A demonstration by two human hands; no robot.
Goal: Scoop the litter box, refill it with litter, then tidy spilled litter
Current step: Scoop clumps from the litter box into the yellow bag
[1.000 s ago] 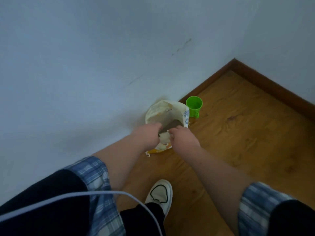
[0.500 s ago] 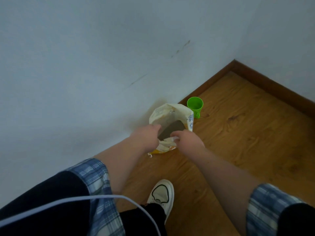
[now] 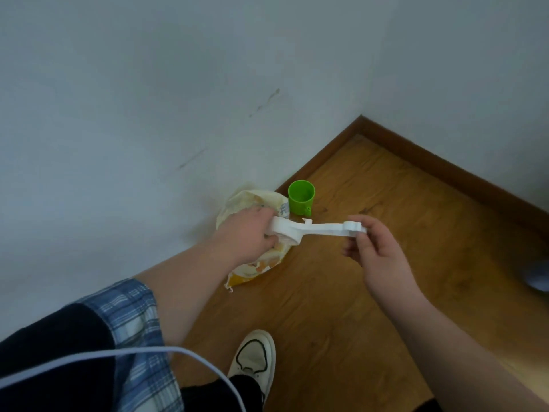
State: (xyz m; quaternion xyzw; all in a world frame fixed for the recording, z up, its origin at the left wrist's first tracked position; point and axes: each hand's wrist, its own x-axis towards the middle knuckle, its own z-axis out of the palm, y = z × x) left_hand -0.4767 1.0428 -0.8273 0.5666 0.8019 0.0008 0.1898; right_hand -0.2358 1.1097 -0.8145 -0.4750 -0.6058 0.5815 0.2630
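Head: left hand [image 3: 246, 237], right hand [image 3: 375, 250] grip apparent clip [image 3: 322, 229].

Soft, dim, even light, no glare; a faint shadow falls on the wall [image 3: 148, 114] beside the bag [image 3: 252, 199]. Edges bend slightly; the grey shape [image 3: 539, 278] at far right is blurred, perhaps a shoe.

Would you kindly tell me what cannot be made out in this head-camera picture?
Litter bag: mouth and contents hidden by the left hand and white bag clip, head view.
Grey object: cut off by the right edge and blurred, head view.
Litter box: outside the frame.
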